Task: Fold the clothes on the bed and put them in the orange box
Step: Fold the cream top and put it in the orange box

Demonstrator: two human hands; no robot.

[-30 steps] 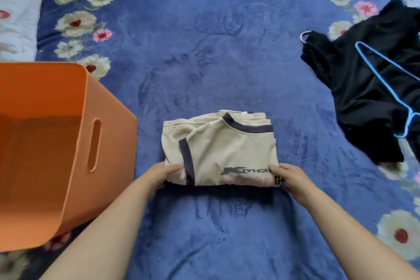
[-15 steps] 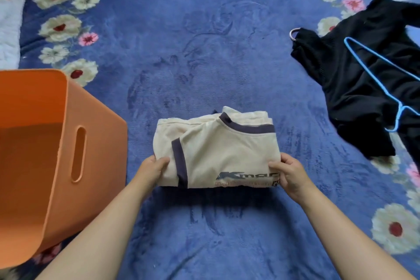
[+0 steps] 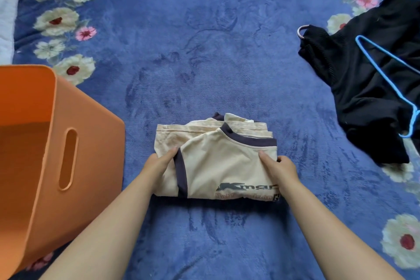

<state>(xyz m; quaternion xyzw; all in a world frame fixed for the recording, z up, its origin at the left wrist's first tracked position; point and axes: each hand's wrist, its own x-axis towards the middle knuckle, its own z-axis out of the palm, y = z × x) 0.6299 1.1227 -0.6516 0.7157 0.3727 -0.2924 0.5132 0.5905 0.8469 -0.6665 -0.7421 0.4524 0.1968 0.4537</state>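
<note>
Left hand (image 3: pixel 159 163) and right hand (image 3: pixel 278 167) pinch the folded beige shirt (image 3: pixel 218 161) at its sides. Uneven lift toward the orange box (image 3: pixel 91 143) could unfold the layers.

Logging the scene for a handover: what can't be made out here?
- Orange box, head view: left part and floor corner cut off by the frame edge.
- Beige shirt: lower print line too blurred to read.
- Black garment: right part cut off by the edge.
- Both hands' fingers: tucked under the shirt.

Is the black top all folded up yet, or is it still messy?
Still messy. The black fabric top lies spread and crumpled on the blue floral blanket, with a blue wire hanger lying on it.
</note>
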